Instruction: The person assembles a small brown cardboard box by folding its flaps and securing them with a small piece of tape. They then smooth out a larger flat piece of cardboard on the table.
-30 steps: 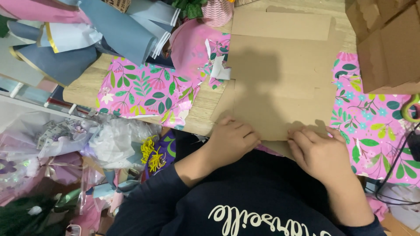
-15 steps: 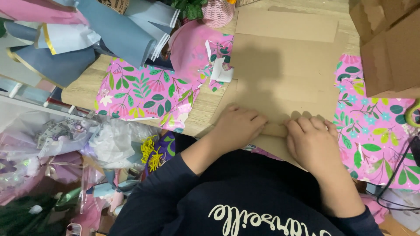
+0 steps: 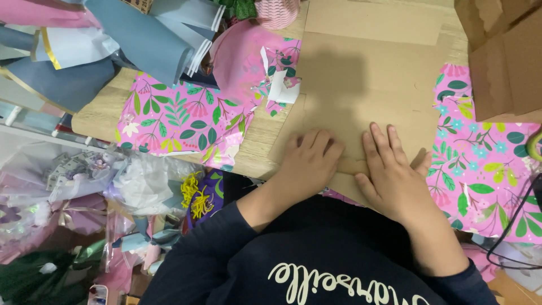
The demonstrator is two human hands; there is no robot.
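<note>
A gift-wrapping or florist's craft workspace is suggested. Rolled sheets of blue and pink wrapping paper (image 3: pixel 141 39) are piled in the upper left of the frame. Pink floral paper (image 3: pixel 180 116) is spread over a wooden table (image 3: pixel 96 113), and a brown cardboard sheet (image 3: pixel 367 85) is laid at centre. Cellophane-wrapped bouquets (image 3: pixel 84 186) are stacked at lower left, and a cardboard box (image 3: pixel 502 62) is seen at upper right.
</note>
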